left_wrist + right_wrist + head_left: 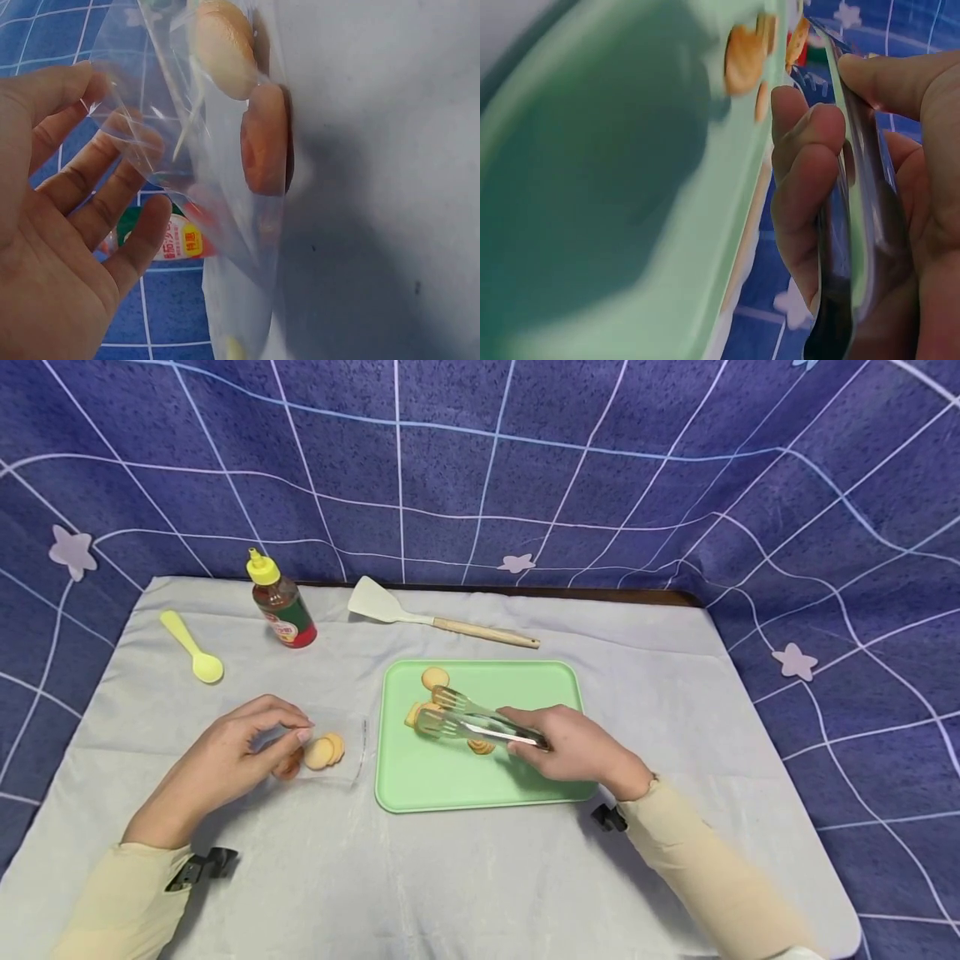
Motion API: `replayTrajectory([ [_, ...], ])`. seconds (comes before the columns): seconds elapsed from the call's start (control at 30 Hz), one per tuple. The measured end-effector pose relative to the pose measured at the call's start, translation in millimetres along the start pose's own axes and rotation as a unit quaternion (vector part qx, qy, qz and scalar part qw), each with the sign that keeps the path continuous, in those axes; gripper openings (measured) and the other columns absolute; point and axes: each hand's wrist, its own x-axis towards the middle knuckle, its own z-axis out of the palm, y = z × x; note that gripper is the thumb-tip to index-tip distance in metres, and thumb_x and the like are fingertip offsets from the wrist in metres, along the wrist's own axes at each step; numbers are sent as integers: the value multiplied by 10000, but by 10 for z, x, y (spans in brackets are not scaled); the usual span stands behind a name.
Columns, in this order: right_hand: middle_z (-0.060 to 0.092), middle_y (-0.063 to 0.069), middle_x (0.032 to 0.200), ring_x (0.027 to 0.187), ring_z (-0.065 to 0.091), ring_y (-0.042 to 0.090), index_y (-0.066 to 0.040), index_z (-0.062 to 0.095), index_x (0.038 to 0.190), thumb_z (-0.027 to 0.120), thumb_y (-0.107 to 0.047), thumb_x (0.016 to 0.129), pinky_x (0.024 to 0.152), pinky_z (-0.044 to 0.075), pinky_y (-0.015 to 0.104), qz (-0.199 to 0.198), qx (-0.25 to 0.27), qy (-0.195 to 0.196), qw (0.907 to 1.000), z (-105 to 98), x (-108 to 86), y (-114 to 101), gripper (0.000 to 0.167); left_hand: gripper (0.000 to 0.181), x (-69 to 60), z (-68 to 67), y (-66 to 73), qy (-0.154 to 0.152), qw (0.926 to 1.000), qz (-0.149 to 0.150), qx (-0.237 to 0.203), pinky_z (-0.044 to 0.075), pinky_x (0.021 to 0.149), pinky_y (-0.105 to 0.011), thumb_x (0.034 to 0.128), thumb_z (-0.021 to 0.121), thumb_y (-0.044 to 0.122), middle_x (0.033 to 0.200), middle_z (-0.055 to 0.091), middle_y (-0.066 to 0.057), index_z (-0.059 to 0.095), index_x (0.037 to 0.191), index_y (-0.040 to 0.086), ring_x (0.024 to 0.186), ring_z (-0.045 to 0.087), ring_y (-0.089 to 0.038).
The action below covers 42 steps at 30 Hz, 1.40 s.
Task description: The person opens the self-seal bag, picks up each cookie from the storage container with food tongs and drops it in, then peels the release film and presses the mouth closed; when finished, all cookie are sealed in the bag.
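My left hand [232,756] pinches the edge of a clear plastic bag [354,762] between thumb and forefinger; the other fingers are spread behind the film in the left wrist view. Several round cookies [320,753] lie inside the bag, one of them a darker brown cookie [264,139]. My right hand [573,743] grips metal tongs [468,725] over a green tray [427,785]. The slotted tong ends are at several cookies on the tray's left part; whether they clasp one I cannot tell. A cookie [435,677] lies behind them, and a ridged cookie [481,747] lies below the tongs.
At the back left stands a sauce bottle [288,614] with a yellow cap. A yellow spoon [191,647] lies left of it. Behind the tray lies a white spatula [442,622] with a wooden handle. A blue curtain [450,468] hangs along the table's back edge.
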Motion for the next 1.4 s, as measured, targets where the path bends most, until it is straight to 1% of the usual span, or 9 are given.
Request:
replayTrajectory([
  [0.1,486,-131,614,473,329,-9,-87,552,1456,652,-285,1008,543,408,257,-250,-52,-91,9996,92,101,-140,500,110,-2,-6,9,9,10000,0,46,398,873,-135,935,756,78,1069,630,135,757,991,172,1008,588,-54],
  [0.23,643,-110,830,573,456,11,-109,563,1449,635,-284,1006,667,475,261,-537,-249,-138,9982,235,269,-335,481,109,-1,-7,15,2,9999,-60,121,398,866,-138,942,754,104,1069,627,142,756,989,202,1006,588,-58],
  [0.37,625,-111,801,644,516,31,-125,544,1464,609,-293,1011,718,482,259,-659,-440,-182,9967,365,433,-520,487,142,-2,-4,16,-2,9998,-136,166,396,855,-134,949,751,130,1073,613,169,741,989,266,1011,577,-30],
  [0.5,534,-119,706,642,508,39,-119,533,1465,616,-290,1003,675,476,271,-757,-635,-165,9950,463,562,-659,499,126,3,0,19,14,9997,-148,200,385,864,-117,950,750,136,1075,610,171,744,993,255,1019,574,-27],
  [0.6,538,-130,744,670,519,37,-130,545,1437,626,-288,992,648,483,282,-852,-827,-119,9929,510,627,-733,479,112,7,-3,24,36,9997,-142,185,377,874,-106,949,749,127,1074,616,161,752,994,230,1021,579,-38],
  [0.8,554,-130,792,687,523,22,-157,552,1424,613,-290,989,611,483,285,-895,-1035,-196,9904,537,723,-833,460,121,4,-17,15,77,9999,38,110,381,881,-115,928,766,89,1073,620,141,760,995,190,1013,583,-42],
  [1.0,538,-130,746,674,512,14,-157,551,1455,604,-302,1001,547,450,262,-863,-1112,-387,9893,530,836,-925,479,125,0,-26,-3,77,9999,73,135,400,866,-141,933,761,90,1092,608,147,760,1008,190,1024,570,-32],
  [1.3,542,-107,709,702,534,26,-152,556,1456,595,-324,1007,540,452,267,-811,-1155,-541,9885,567,980,-982,483,161,28,-51,52,153,9997,109,128,374,877,-115,923,769,76,1105,613,130,764,1004,214,1038,560,-58],
  [1.4,531,-105,678,672,517,26,-153,546,1466,591,-333,1010,532,445,262,-763,-1124,-583,9890,567,978,-967,492,138,26,-66,67,146,9998,8,168,368,876,-117,931,765,97,1110,612,132,767,1007,212,1044,553,-60],
])
